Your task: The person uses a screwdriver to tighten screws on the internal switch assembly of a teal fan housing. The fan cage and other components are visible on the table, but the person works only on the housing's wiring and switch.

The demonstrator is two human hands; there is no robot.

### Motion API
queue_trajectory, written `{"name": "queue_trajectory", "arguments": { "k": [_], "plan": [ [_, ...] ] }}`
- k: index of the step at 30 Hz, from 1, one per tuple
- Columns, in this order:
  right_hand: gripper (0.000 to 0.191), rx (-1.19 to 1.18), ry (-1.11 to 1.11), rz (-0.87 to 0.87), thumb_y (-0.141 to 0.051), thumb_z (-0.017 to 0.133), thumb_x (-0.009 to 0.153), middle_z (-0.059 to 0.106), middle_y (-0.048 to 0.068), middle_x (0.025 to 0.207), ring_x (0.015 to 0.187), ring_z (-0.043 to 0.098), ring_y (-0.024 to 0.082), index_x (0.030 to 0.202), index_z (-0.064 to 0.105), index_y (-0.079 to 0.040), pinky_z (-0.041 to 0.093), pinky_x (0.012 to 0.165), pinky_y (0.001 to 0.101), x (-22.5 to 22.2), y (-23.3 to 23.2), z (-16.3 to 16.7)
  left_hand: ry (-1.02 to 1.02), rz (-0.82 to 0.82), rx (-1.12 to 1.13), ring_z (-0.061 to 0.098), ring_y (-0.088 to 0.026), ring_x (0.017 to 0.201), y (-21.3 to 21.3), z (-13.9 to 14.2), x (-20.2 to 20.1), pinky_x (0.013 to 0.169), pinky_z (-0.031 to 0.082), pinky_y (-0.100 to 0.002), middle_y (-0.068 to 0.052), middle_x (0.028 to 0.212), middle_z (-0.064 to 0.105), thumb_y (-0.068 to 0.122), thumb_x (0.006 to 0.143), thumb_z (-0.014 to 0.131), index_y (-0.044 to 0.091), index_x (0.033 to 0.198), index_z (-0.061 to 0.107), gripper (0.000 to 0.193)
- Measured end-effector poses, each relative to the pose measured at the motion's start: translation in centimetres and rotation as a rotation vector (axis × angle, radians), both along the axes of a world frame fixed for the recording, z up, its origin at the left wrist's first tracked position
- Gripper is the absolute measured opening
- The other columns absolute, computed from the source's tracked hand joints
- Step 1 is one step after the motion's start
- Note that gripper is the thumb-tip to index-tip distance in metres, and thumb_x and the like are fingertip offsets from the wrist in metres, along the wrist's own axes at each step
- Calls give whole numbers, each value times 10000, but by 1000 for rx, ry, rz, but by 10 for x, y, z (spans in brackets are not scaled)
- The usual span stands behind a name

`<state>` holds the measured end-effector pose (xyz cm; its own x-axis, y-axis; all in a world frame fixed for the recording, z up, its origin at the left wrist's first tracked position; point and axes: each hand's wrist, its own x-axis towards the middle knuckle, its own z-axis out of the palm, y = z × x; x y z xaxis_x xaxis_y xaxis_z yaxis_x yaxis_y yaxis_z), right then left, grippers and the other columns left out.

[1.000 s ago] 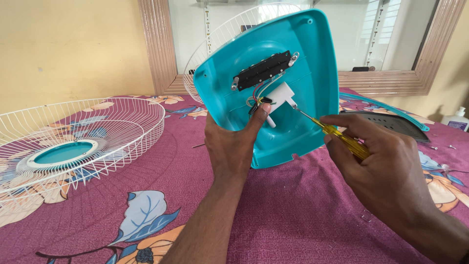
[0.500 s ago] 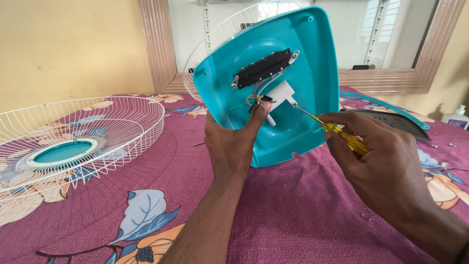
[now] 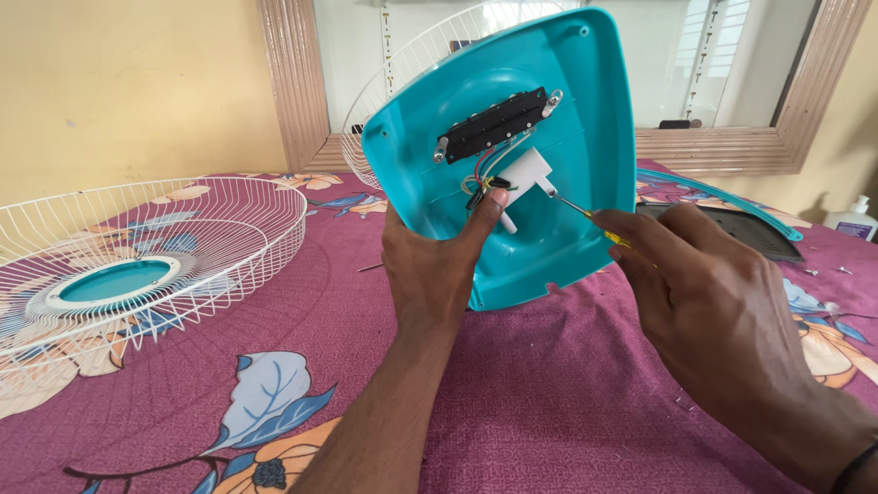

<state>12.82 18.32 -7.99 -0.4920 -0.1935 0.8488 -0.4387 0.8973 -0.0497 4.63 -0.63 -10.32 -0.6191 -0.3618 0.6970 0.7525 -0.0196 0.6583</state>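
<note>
Left grip (image 3: pixel 437 265): clasps teal fan base (image 3: pixel 567 183), thumb on wires (image 3: pixel 483 180).
Right grip (image 3: pixel 709 293): clenched around yellow screwdriver (image 3: pixel 599 227), tip at 10 o'clock.

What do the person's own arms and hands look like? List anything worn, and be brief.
Both forearms are bare, with no sleeves in view. The left hand wears no glove, ring or watch that shows. The right hand is also ungloved; a thin dark band circles its wrist at the frame's lower right corner. No markings are visible on either arm.
</note>
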Motion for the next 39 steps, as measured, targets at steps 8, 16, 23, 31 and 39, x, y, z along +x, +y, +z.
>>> {"name": "queue_trajectory", "arguments": {
  "k": [8,16,23,31,39],
  "plan": [
    [273,-1,2,52,-124,661,951,725,162,885,625,692,300,1211,718,-67,524,533,426,-3,-3,3,13,-18,10,787,-186,896,1,2,1,771,653,-339,-97,1005,787,325,773,867,34,1162,640,536],
    [282,-212,-188,-59,-195,665,993,691,129,683,467,564,202,1257,756,-151,441,460,385,-5,-3,5,-17,-20,1,790,-184,915,4,2,3,786,656,-334,-89,1023,785,328,765,865,44,1176,639,548],
    [313,-594,-435,111,-198,608,976,554,58,575,441,439,117,1233,729,-66,345,395,321,-16,2,4,18,-2,-1,783,-184,942,6,2,1,820,637,-335,-94,1046,786,321,774,869,37,1197,636,560],
    [312,-1152,-737,723,-222,532,1097,477,-28,676,425,286,45,1298,641,-9,270,368,230,-41,25,-14,55,-18,15,779,-172,943,7,1,0,814,637,-322,-89,1057,783,305,790,865,32,1195,641,538],
    [279,-1274,-947,801,-287,562,1067,419,-45,593,363,252,40,1163,631,-34,261,355,246,-50,40,-14,51,-13,12,772,-163,936,5,-1,-3,805,635,-320,-80,1033,785,289,795,875,49,1144,670,470]
  ]
}}
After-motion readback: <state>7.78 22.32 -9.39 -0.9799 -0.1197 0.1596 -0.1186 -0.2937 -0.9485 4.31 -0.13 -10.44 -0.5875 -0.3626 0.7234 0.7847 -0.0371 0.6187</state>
